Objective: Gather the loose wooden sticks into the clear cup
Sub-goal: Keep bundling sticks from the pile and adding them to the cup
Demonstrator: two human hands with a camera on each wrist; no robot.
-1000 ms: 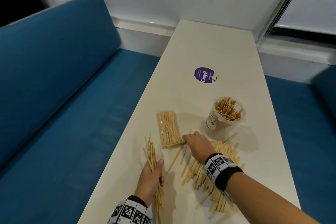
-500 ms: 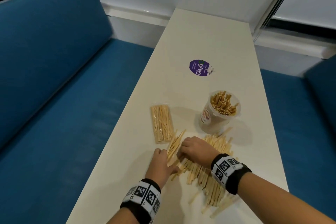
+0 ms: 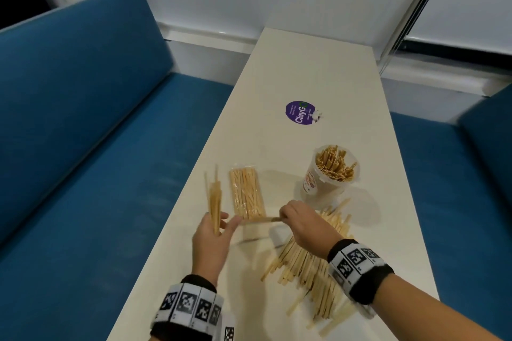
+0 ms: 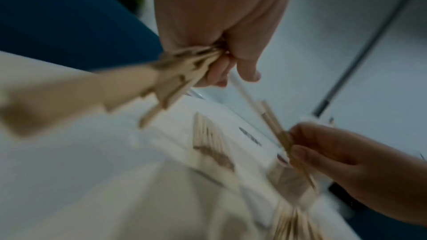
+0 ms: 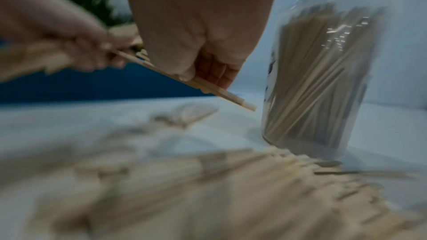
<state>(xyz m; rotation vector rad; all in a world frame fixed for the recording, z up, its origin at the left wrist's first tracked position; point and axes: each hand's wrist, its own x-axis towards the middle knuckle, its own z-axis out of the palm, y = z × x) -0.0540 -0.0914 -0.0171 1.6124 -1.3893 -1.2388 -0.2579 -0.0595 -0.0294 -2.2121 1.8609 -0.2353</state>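
White table (image 3: 318,69): left hand (image 3: 212,238) now raised, gripping stick bundle (image 3: 214,202); right hand (image 3: 302,225) pinching few sticks (image 3: 260,219).

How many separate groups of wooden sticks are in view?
5: upright bundle in left hand; few sticks pinched by right hand; clear flat packet; round clear plastic cup; loose pile on the cream table, partly hidden.

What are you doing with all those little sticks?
Tidying them into the clear cup, which is already quite full. The left hand holds a bunch of sticks upright, and the right hand passes a few more sticks across to it. A big loose pile remains on the table.
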